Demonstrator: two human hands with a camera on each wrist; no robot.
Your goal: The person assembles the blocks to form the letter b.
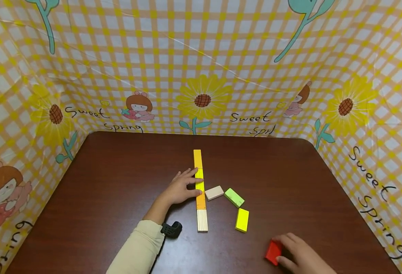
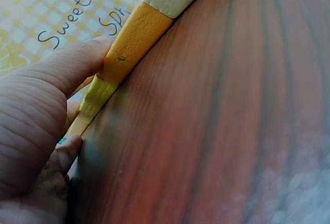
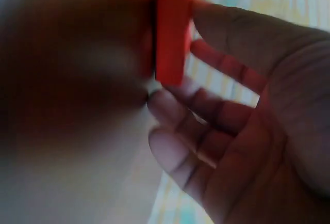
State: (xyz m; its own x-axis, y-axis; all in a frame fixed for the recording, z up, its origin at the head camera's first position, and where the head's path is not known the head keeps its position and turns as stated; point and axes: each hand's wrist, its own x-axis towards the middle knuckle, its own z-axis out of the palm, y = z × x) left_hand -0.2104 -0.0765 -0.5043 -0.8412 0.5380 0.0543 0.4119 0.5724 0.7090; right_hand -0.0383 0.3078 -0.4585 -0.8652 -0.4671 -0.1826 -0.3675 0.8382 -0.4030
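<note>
A straight row of blocks (image 1: 200, 190) runs down the middle of the brown table (image 1: 118, 182), coloured yellow-orange, yellow, orange and plain wood from far to near. My left hand (image 1: 188, 185) lies flat beside the row, its straight fingers touching the yellow and orange pieces. The left wrist view shows the thumb (image 2: 62, 74) pressed against the orange block (image 2: 136, 38). Near the front right, my right hand (image 1: 285, 249) pinches a red block (image 1: 273, 252) between thumb and fingers. The right wrist view shows this red block (image 3: 170, 33) close up and blurred.
Three loose blocks lie just right of the row: a beige one (image 1: 214, 193), a green one (image 1: 234, 197) and a yellow one (image 1: 242, 220). A checked sunflower-print screen (image 1: 201, 76) walls the table on three sides.
</note>
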